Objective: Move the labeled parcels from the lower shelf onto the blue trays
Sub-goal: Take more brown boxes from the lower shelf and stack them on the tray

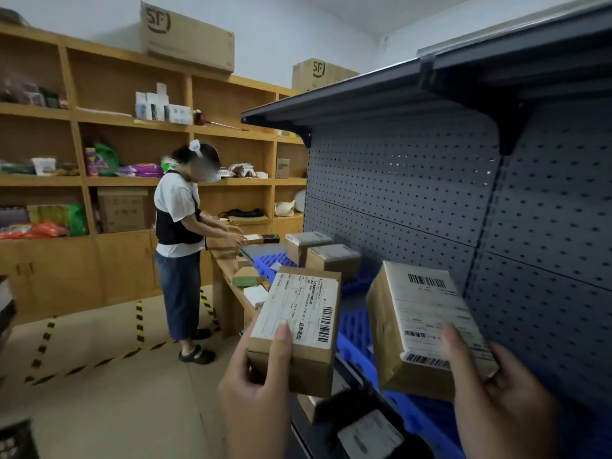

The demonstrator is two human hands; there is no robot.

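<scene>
Carrying step: left hand [255,376] grips one labeled parcel [298,326], thumb on its label. Right hand [496,392] grips a second parcel [427,326]. Both are held above the near blue tray [356,329], not yet set down. Next move, I judge: lower each flat onto bare tray space. A third parcel [371,435] lies lower down, likely next. Labels show barcodes and small Chinese print, mostly unreadable. Farther off, two boxes [332,260] sit on the far blue tray [271,260]. Cartons [187,38] atop the wooden shelving [99,120] read "SF".
</scene>
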